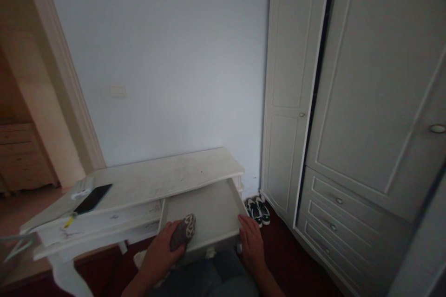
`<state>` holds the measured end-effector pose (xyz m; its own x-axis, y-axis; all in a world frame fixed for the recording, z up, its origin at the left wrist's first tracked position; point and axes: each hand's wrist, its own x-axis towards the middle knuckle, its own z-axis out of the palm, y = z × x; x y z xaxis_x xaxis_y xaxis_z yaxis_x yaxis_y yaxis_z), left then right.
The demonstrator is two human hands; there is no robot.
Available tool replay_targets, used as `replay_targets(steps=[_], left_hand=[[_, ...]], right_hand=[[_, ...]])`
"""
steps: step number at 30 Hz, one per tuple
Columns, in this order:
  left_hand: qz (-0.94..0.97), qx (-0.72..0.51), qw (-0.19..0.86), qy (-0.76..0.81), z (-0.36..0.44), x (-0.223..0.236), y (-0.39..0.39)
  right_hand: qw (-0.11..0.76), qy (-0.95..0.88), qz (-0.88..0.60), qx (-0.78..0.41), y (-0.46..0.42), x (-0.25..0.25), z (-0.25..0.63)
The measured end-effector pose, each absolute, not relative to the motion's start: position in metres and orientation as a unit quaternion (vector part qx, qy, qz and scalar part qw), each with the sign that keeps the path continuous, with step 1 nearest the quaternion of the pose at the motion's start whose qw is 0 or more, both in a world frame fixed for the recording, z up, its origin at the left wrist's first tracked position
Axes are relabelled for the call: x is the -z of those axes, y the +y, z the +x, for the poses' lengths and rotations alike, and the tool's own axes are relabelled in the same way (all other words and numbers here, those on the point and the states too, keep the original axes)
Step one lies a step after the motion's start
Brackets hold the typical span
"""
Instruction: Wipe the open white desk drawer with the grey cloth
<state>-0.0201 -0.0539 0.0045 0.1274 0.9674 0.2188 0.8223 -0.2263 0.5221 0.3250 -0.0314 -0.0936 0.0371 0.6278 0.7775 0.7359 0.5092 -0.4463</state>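
Observation:
My left hand [162, 248] is closed around a dark grey folded cloth [183, 233] with a pale, brown-lined pattern on one end. It holds this above the left front of a pulled-out drawer [212, 218]. The drawer's pale inside shows no contents. At the right front corner of the drawer, my right hand [251, 239] rests against the side wall with its fingers stretched out. The drawer belongs to a worn white table [163, 169], and its front carries a small knob [210, 253].
A dark phone or tablet [93, 198], a yellow tag [68, 222] and a white object with a cable [81, 192] lie at the table's left end. Black-and-white sneakers [258, 211] stand on the dark red floor. A tall white wardrobe [289, 65] lines the right; a doorway opens left.

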Motion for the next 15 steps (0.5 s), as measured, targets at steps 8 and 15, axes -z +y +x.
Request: replay_targets(steps=[8, 15], left_hand=[[0.751, -0.179, 0.107, 0.627, 0.019, -0.028, -0.055], [0.803, -0.156, 0.090, 0.568, 0.123, -0.042, -0.045]], right_hand=[[0.529, -0.690, -0.493, 0.031, -0.029, 0.099, 0.324], [0.582, -0.581, -0.563, 0.087, -0.020, 0.074, 0.310]])
